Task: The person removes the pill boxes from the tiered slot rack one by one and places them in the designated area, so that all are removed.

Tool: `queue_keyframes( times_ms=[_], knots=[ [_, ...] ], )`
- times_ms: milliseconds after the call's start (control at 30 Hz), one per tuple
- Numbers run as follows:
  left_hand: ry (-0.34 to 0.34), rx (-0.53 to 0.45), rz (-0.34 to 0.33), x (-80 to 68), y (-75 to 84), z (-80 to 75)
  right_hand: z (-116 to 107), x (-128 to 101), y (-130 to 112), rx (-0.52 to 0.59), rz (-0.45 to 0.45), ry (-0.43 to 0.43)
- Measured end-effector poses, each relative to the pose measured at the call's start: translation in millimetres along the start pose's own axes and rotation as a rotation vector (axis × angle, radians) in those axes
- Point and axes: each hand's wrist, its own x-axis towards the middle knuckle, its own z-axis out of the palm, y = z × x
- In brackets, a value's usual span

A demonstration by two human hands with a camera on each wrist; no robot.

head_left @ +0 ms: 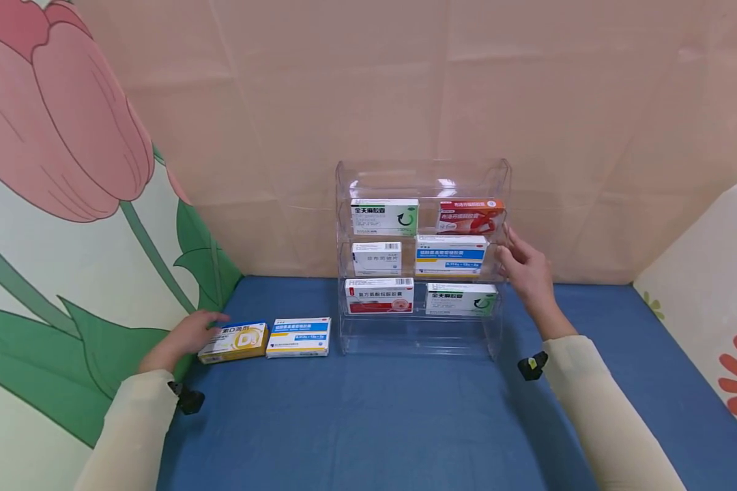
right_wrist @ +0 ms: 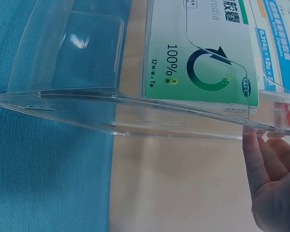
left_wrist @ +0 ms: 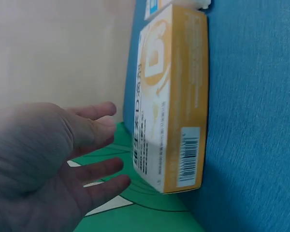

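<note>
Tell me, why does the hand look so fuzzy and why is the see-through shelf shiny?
In the left wrist view the left hand sits too close to the lens, so it blurs, while the yellow box stays sharp. In the head view the clear rack catches white glare along its top. In the right wrist view the same plastic shows bright reflections.

green-and-white box (right_wrist: pixel 200 53) in the clear rack (right_wrist: pixel 67 94) reads "100%" and "12 x 1", yellow box (left_wrist: pixel 171 96) shows a big "D" and a barcode, Chinese print on other boxes too small to read
</note>
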Motion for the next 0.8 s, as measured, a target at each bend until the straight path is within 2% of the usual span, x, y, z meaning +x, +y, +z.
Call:
queue_keyframes(
  times_ms=[300, 800],
  knots=[
    [0.103, -0.046, 0.038, 6.4, 19.3, 7.2, 0.5, -0.4, 0.3, -0.01, 0.009, 0.0],
    [0.195, -0.075, 0.017, 15.5, 96.2, 7.5, 0.4, -0.5, 1.1, 0.008, -0.011, 0.013]
  ],
)
